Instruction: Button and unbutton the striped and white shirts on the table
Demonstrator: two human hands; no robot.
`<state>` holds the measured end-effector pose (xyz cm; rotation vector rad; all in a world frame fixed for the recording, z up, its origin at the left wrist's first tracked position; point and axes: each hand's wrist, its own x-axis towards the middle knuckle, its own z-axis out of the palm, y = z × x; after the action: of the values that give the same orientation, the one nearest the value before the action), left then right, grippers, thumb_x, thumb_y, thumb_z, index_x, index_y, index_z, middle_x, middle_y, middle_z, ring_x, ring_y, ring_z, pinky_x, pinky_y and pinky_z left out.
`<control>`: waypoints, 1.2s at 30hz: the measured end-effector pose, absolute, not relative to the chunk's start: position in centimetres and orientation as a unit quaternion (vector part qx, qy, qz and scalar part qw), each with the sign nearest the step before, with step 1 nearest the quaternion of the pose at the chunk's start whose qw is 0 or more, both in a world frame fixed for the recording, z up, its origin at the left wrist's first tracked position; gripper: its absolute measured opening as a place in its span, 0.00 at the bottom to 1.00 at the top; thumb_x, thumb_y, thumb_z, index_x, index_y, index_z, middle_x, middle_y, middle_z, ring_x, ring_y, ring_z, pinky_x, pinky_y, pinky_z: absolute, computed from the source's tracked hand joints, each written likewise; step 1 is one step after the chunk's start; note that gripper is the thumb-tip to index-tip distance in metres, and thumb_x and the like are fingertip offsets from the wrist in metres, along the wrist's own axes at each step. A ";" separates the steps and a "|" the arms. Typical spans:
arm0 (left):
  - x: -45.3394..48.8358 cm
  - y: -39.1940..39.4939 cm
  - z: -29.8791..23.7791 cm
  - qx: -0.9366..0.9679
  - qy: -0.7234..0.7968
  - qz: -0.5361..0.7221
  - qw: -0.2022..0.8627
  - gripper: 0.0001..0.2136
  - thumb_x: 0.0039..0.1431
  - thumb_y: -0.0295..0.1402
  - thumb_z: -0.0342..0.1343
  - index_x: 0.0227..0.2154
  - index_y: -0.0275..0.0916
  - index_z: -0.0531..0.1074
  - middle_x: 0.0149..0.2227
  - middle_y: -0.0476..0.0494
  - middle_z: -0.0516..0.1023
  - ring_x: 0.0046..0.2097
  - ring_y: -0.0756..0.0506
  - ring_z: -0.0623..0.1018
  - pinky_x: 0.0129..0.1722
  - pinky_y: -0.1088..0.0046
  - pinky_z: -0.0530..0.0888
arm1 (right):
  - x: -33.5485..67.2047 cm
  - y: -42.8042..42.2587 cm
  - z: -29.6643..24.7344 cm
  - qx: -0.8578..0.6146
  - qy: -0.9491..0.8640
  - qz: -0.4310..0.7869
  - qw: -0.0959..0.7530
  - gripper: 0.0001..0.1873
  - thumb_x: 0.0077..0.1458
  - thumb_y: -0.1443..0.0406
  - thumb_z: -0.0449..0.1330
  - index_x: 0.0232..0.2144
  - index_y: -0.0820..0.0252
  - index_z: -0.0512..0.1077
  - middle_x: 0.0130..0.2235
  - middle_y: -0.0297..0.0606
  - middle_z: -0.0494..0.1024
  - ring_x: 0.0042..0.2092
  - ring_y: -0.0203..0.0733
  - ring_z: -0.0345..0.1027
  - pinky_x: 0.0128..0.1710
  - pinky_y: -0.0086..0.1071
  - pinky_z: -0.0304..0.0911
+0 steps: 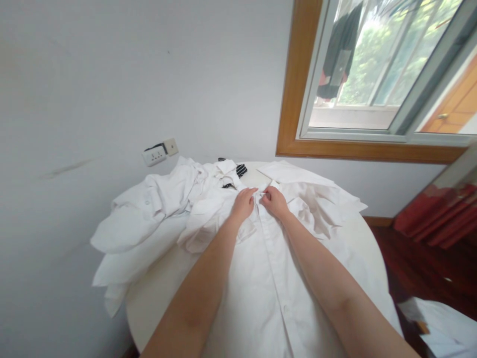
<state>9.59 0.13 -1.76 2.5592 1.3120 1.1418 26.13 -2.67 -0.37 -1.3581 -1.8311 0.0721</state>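
White wall (149, 74) behind; wood-framed window (357, 99) set into it at upper right. Round white worktop (152, 298) is pushed up by the wall and mostly covered with cloth. White shirt (257, 278) is spread over its middle, front up, placket run lengthwise, top end near the far side. Heap of white garments (149, 204) is piled at left, partly hung over the worktop edge; flat white cloth (305, 176) is laid at far right.

Shirt is judged light, soft and limp, not fragile, easily creased; little stiffness is expected except at the doubled placket and top edge. Best taken at those thicker edges, both sides at once, as single-layer cloth is likely to bunch.

Top edge of the shirt is pinched by both hands: left hand (244, 203) grip narrow, fabric at fingertips; right hand (275, 201) grip narrow too, thumb against curled forefinger, just beside the left. Striped black-and-white fabric (241, 170) is seen beyond. Smallest: pale button (285, 308) on placket.
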 end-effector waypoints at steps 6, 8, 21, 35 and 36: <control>9.3 0.0 -1.2 0.832 0.412 0.365 0.067 0.17 0.59 0.25 0.48 0.49 0.42 0.70 0.48 0.47 0.76 0.50 0.45 0.72 0.54 0.65 0.66 | 26.5 -1.9 -0.9 -0.497 -0.701 0.125 0.497 0.05 0.46 0.65 0.53 0.29 0.59 0.66 0.24 0.28 0.64 0.26 0.34 0.57 0.28 0.27 0.53; 9.4 -0.2 -1.0 0.835 0.423 0.345 0.062 0.14 0.59 0.27 0.48 0.46 0.41 0.72 0.44 0.45 0.78 0.46 0.45 0.73 0.51 0.65 0.67 | 26.5 -1.6 -1.1 -0.496 -0.688 0.150 0.508 0.05 0.46 0.65 0.53 0.28 0.59 0.66 0.22 0.27 0.63 0.25 0.33 0.56 0.27 0.27 0.52; 9.3 -0.1 -0.9 0.838 0.425 0.341 0.039 0.12 0.62 0.34 0.49 0.41 0.39 0.76 0.38 0.43 0.79 0.41 0.44 0.73 0.45 0.67 0.67 | 26.4 -1.5 -1.6 -0.474 -0.716 0.085 0.504 0.11 0.50 0.67 0.50 0.36 0.60 0.69 0.33 0.36 0.68 0.33 0.38 0.61 0.35 0.31 0.60; 9.4 -0.8 -0.7 0.824 0.454 0.338 0.034 0.10 0.58 0.36 0.54 0.40 0.40 0.75 0.40 0.44 0.79 0.43 0.43 0.74 0.46 0.67 0.68 | 25.9 -2.8 -0.8 -0.459 -0.774 0.044 0.434 0.16 0.51 0.72 0.52 0.42 0.60 0.71 0.38 0.38 0.67 0.37 0.37 0.63 0.41 0.30 0.60; 9.4 -0.8 -0.7 0.821 0.460 0.336 0.029 0.10 0.58 0.36 0.54 0.40 0.40 0.75 0.40 0.44 0.78 0.44 0.43 0.74 0.46 0.67 0.68 | 25.9 -3.0 -0.7 -0.458 -0.780 0.041 0.424 0.16 0.51 0.71 0.53 0.43 0.59 0.71 0.39 0.38 0.67 0.38 0.37 0.63 0.41 0.30 0.60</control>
<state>9.42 -0.82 -0.71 2.5336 1.4187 1.0354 25.90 -2.97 -0.68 -1.1468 -1.9512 0.1031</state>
